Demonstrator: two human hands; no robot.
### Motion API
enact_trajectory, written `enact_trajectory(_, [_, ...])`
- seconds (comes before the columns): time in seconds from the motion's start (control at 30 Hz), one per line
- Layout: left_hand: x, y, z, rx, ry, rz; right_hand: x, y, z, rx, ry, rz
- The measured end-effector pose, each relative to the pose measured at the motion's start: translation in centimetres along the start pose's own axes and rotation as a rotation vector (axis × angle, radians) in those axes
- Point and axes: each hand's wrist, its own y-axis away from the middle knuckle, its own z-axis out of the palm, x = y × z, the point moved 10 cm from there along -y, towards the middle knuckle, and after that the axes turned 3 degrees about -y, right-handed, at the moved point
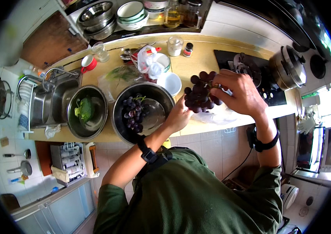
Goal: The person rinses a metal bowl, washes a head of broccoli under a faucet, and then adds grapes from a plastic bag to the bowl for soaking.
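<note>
A bunch of dark purple grapes (199, 93) is held up over the counter between my two hands. My right hand (238, 92) pinches it at the stem on its upper right side. From the lower left, my left hand (180, 115) supports the bunch, its fingers partly hidden behind the grapes. Below them a clear plastic bag (216, 116) lies at the counter's front edge. To the left, a large steel basin (161, 117) holds another bunch of dark grapes (134, 114) with a green stem. Further left, broccoli (85, 109) sits in a second steel basin (102, 117).
A white bowl (170, 83) stands just behind my left hand. Behind it are a crumpled plastic bag (148, 63), a glass jar (175, 46) and a small dark bottle (188, 49). A gas stove (224, 60) bearing a steel pot (286, 68) is at right, a sink (61, 102) at left.
</note>
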Motion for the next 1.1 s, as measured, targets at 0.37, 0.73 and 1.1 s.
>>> enact_trajectory(0.37, [-7.7,14.1,-15.2,0.130,-0.334,-0.568,-4.6,-6.9,19.2,-0.318,-0.019,-0.290])
enact_trajectory(0.73, [-8.9,13.2,-11.8,-0.128,-0.444,-0.620,-0.7,-8.7,28.7,-0.441,0.336,-0.127])
enact_trajectory(1.1, [-0.2,2.6,-7.9,0.045,-0.438,-0.244,9.4,3.4,10.6,0.112,0.015,0.392])
